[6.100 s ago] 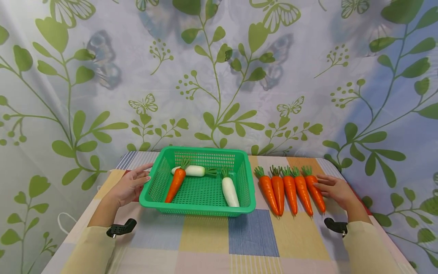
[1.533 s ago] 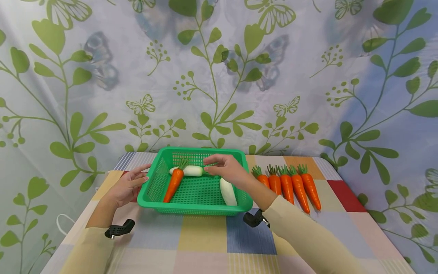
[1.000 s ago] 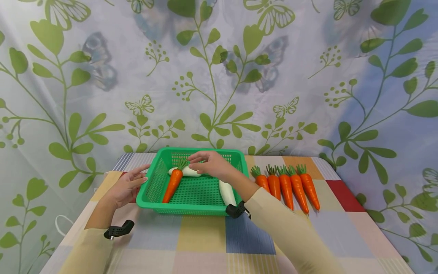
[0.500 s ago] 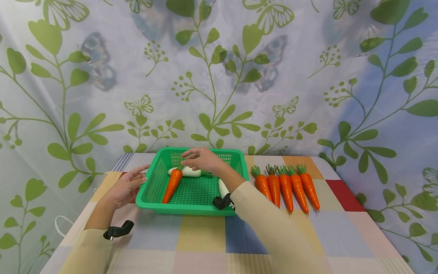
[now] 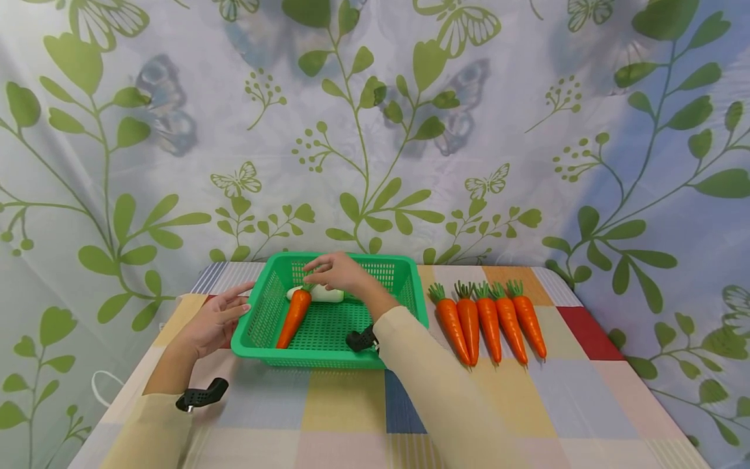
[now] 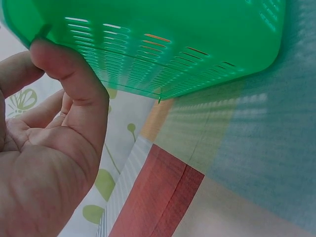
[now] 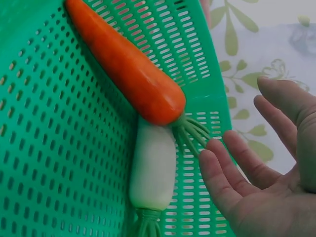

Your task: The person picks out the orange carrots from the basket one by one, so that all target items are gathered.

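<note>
A green plastic basket (image 5: 310,355) stands on the table. Inside lie one orange carrot (image 5: 294,318) with green leaves and a white radish (image 5: 328,295) partly under its top end. My right forearm hides the basket's right side, where another white radish lay. My right hand (image 5: 341,271) hovers over the carrot's leaves with fingers spread; in the right wrist view the fingertips (image 7: 210,158) are beside the leaves (image 7: 190,133), holding nothing. At the basket's left side my left hand (image 5: 212,324) touches the rim, one fingertip (image 6: 47,54) against it in the left wrist view.
Several carrots (image 5: 490,326) lie in a row on the table right of the basket, leaves pointing away from me. A checked cloth (image 5: 346,400) covers the table. Behind hangs a leaf-patterned curtain (image 5: 375,130). A white cable (image 5: 102,384) loops at the left edge.
My right hand has moved from beside the rightmost carrot on the table, leftward over the basket, to the leaves of the carrot inside. My left hand has stayed at the rim.
</note>
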A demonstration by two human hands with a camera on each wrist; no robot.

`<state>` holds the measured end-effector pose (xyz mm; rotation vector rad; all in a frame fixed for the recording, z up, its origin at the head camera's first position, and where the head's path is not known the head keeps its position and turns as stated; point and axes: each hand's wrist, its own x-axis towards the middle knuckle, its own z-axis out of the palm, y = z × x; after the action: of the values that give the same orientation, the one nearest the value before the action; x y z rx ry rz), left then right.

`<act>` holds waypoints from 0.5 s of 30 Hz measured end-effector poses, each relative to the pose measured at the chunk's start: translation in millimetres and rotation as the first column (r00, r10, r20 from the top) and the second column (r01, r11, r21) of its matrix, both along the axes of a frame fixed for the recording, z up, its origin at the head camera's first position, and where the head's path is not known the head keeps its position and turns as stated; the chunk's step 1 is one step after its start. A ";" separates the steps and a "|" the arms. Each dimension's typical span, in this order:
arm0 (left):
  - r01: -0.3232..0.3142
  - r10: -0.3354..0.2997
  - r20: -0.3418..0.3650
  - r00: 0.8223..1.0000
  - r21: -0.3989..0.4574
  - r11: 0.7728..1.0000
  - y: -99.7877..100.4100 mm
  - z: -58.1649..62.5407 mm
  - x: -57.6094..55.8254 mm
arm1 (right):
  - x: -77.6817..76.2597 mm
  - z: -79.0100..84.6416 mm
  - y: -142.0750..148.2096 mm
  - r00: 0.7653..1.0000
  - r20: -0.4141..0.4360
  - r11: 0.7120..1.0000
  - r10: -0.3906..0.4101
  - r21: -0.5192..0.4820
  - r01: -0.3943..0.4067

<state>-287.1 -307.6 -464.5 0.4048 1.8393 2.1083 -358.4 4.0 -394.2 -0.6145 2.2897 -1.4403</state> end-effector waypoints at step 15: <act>-0.018 0.018 0.006 1.000 -0.017 1.000 2.5 0.8 1.8 | -11.5 -7.8 -10.1 1.000 0.017 0.989 -0.024 0.143 0.021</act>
<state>-285.4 -305.1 -463.7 0.3790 1.8629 2.1023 -369.9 -6.1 -402.0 -0.5318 2.3670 -1.2718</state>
